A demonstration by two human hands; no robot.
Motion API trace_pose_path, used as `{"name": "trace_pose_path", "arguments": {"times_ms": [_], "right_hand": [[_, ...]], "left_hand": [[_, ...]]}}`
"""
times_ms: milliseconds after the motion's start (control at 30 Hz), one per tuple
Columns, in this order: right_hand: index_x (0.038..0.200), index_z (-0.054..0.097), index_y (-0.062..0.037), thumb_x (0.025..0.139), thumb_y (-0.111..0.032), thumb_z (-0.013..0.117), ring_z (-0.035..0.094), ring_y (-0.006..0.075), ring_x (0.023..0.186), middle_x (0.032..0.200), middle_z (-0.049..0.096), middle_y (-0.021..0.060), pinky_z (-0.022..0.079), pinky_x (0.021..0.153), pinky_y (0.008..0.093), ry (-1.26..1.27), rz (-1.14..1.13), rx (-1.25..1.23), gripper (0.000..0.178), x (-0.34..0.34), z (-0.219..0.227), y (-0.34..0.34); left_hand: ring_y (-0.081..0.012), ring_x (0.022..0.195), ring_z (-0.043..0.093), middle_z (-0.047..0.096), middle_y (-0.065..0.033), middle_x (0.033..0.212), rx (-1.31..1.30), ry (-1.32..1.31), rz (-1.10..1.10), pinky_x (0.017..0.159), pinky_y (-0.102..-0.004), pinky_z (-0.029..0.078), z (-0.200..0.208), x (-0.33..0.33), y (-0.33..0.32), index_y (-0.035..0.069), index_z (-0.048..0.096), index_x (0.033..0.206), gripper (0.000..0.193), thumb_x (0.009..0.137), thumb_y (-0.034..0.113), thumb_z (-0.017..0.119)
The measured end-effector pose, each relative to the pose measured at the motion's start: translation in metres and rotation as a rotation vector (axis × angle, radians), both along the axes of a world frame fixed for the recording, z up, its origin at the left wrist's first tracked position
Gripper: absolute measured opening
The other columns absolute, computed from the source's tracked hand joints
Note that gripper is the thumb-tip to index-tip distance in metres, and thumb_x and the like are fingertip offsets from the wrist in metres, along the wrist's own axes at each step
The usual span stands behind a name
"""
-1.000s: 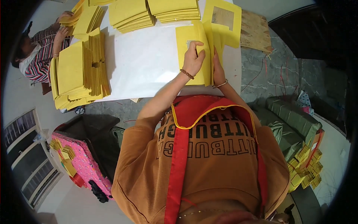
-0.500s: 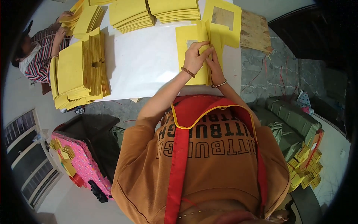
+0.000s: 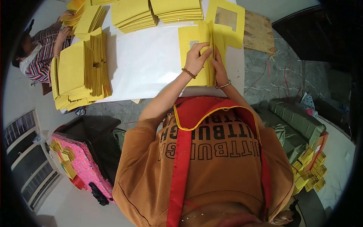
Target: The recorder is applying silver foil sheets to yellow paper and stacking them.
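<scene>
Several yellow paper sheets or envelopes (image 3: 209,72), partly folded, stand up along a crease at the right of the white table. My left hand (image 3: 196,58) reaches over from the left, its thumb and fingers closed on the raised paper. From the other side my right hand (image 3: 218,70) grips the same paper near the fold, its fingers partly hidden. Beneath lies a flat yellow sheet (image 3: 184,41) with a small grey patch. Beyond my hands is a yellow sheet with a rectangular cut-out window (image 3: 239,22).
Stacks of yellow envelopes stand at the table's far edge (image 3: 176,10) and left end (image 3: 73,68). At the far left, another person's hands (image 3: 63,34) handle yellow paper. A wooden board (image 3: 259,32) adjoins the table's right end. Green wrapped bundles (image 3: 297,119) lie at right.
My left hand has shifted slightly left and down, and the raised paper leans wider to the left. My right hand has slid slightly toward me.
</scene>
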State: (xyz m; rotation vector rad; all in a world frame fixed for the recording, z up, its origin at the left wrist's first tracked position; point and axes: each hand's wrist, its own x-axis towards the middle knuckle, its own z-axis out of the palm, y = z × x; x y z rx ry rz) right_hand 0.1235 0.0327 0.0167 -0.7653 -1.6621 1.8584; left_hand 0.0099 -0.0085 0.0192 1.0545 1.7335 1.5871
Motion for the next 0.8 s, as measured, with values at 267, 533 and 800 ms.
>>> {"name": "trace_pose_path", "arguments": {"times_ms": [267,533,800], "right_hand": [[0.135,0.014,0.003,0.085,-0.013,0.043,0.019,0.0209,0.128,0.139,0.021,0.0138,0.016,0.103,0.0291,0.18,-0.169,-0.06,0.059,0.008,0.008,0.015],[0.135,0.018,0.0002,0.09,-0.022,0.044,0.034,0.0187,0.12,0.133,0.031,0.0119,0.026,0.099,0.0315,0.031,-0.119,-0.109,0.056,0.008,0.013,0.01],[0.126,0.036,-0.0023,0.091,-0.033,0.039,0.051,0.0176,0.1,0.116,0.049,0.0103,0.04,0.086,0.0279,-0.003,-0.03,-0.389,0.047,0.002,-0.011,0.014]], "left_hand": [[-0.0032,0.045,0.035,0.042,0.0033,0.056,-0.122,-0.298,0.022,0.038,-0.0211,0.026,0.001,-0.005,-0.008,0.007,0.049,0.086,0.008,0.084,0.014,0.052],[-0.0056,0.047,0.037,0.04,0.0009,0.054,-0.097,-0.245,0.02,0.041,-0.0228,0.028,-0.009,-0.008,-0.009,0.006,0.047,0.086,0.01,0.085,0.015,0.049],[-0.0123,0.059,0.052,0.053,-0.0092,0.085,0.027,-0.327,-0.066,0.05,-0.0256,0.045,-0.004,-0.005,-0.008,0.006,0.027,0.126,0.043,0.09,0.026,0.043]]}}
